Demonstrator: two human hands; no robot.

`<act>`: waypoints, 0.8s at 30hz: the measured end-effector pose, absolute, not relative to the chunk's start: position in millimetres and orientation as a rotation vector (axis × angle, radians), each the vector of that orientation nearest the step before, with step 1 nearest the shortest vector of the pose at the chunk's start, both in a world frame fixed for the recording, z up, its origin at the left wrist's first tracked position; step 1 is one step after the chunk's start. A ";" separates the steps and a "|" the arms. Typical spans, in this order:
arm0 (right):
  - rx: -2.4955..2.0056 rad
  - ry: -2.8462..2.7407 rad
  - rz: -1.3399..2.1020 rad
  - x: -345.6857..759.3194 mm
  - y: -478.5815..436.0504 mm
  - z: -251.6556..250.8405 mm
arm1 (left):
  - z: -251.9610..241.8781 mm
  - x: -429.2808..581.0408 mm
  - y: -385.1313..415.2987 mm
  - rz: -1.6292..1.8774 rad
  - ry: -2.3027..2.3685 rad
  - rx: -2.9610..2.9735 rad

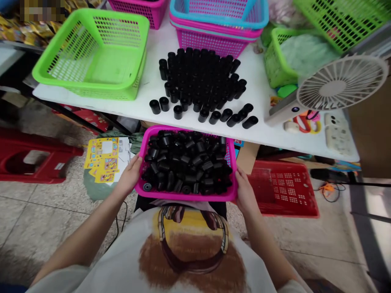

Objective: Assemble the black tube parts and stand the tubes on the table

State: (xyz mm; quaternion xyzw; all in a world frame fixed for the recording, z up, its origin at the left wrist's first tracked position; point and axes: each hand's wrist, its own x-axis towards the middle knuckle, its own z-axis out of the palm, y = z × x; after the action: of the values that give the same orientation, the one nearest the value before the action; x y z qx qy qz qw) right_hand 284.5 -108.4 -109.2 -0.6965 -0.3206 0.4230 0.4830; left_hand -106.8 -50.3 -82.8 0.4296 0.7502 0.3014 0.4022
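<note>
magenta tray heaped with black tubes, left grip and right grip closed on its opposite ends, long axis crosswise, near the table edge.

On the white table you can see a lime green plastic basket at your left, a stack of pink and blue baskets ahead, and a white desk fan at your right. Below, on the floor, you have a red plastic crate, a red stool and yellow printed cards.
</note>
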 end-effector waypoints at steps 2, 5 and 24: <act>-1.831 -0.999 0.687 283.3 -105.2 -90.4 | -84.6 -113.1 -51.6 0.802 1.876 1.181; -1.734 -1.505 0.362 270.8 -90.3 -55.4 | -70.5 -113.9 -48.4 0.935 1.869 1.524; -1.271 -2.288 0.899 251.0 -19.3 -46.5 | -36.8 12.1 24.3 0.081 0.983 2.555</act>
State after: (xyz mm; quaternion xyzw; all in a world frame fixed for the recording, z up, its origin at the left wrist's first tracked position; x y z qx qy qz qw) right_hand 251.0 -19.3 -46.5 -0.4513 -0.8124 0.3192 0.1858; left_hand 12.1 24.3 -36.8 0.9140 0.3518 0.0289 0.2002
